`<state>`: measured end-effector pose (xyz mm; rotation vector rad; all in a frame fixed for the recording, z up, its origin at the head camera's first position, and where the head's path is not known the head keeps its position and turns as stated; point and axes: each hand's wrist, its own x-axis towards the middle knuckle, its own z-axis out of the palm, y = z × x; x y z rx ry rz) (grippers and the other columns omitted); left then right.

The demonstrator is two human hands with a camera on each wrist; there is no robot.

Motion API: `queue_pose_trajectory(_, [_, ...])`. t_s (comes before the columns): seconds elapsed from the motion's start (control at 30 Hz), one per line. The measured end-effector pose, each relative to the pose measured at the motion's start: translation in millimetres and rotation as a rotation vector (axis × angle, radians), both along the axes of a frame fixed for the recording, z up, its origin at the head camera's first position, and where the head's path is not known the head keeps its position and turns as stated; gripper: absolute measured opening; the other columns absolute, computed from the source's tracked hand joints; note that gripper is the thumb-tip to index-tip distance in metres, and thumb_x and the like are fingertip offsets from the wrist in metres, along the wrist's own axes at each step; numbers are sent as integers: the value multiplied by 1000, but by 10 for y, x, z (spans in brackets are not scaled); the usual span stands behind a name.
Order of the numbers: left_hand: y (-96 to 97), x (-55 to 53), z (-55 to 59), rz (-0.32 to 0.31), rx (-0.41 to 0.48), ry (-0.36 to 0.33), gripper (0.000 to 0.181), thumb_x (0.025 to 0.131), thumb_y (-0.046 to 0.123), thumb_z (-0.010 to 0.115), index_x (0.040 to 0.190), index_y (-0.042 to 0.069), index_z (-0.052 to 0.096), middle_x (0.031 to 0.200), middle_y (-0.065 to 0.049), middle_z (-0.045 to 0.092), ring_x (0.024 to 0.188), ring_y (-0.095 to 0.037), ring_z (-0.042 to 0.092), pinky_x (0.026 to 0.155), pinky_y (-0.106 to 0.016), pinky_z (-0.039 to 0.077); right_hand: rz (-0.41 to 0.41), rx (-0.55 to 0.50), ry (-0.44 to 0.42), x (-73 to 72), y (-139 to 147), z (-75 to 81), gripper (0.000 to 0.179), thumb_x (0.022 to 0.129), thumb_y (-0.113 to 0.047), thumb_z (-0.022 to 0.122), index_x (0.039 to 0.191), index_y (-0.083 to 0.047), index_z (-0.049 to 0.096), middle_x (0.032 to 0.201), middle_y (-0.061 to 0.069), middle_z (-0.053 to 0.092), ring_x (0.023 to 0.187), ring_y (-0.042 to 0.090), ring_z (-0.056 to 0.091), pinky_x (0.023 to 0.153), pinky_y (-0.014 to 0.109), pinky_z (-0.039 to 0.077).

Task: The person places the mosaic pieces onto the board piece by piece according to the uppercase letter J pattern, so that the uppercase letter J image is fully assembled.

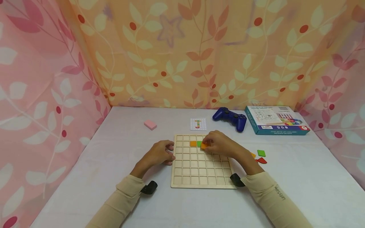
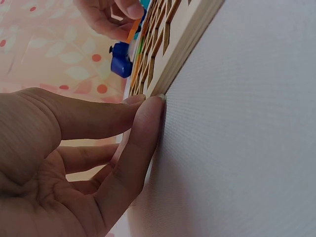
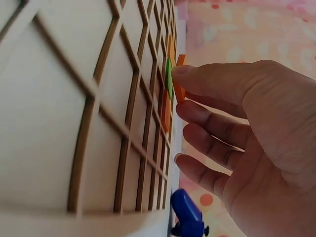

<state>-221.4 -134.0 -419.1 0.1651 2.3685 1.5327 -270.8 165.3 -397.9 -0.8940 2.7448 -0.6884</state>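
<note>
A square wooden grid board (image 1: 186, 180) lies on the table. My left hand (image 1: 159, 153) is at its left side; in the left wrist view the thumb and index fingertips pinch the board's edge. My right hand (image 1: 220, 144) holds an orange tile (image 3: 180, 81) between thumb and fingers, tilted just above the far rows of the grid. Set in the board, in the right wrist view, are an orange tile (image 3: 171, 45), a green tile (image 3: 169, 79) and another orange tile (image 3: 165, 112) in a line. The hand hides part of this row in the head view.
A pattern card (image 1: 198, 124) lies beyond the board, with a blue game controller (image 1: 229, 118) and a boxed game (image 1: 275, 121) to its right. A pink block (image 1: 150, 124) is at the back left. Beside the right forearm lie a green tile (image 1: 261, 153) and a red piece (image 1: 262, 160).
</note>
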Motion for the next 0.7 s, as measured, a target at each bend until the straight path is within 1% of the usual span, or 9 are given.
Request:
queue_pose_trajectory(0.17, [-4,2,0,-3,-3,-6,63,88,-10,75,146,-8,53,122,-17,60,75,-17,68,68,-31,68,22,14,-2,32,-84,-21,23,94,-19,81,115,-10,80,106,0,68,101,21,52,89,36,48])
queue_pose_trajectory(0.3, [-7,-10,-8,-3,-2,-8,63,88,-10,75,147,-8,53,123,-17,60,75,-17,68,69,-31,68,32,3,-7,57,-107,-22,20,95,-16,80,114,-9,80,110,1,69,106,22,53,95,39,51])
queue_pose_trajectory(0.4, [-9,-16,-10,-1,-2,-7,62,88,-10,75,147,-8,53,123,-18,61,74,-17,69,69,-31,68,35,3,-8,64,-116,-19,20,95,-15,79,114,-9,80,111,2,70,107,22,54,96,40,52])
queue_pose_trajectory(0.7, [-1,-17,-2,5,-8,-11,62,88,-10,75,146,-7,53,122,-17,61,73,-16,69,68,-31,67,29,15,-18,69,-125,-9,20,95,-16,79,113,-9,81,108,0,70,104,21,54,91,36,50])
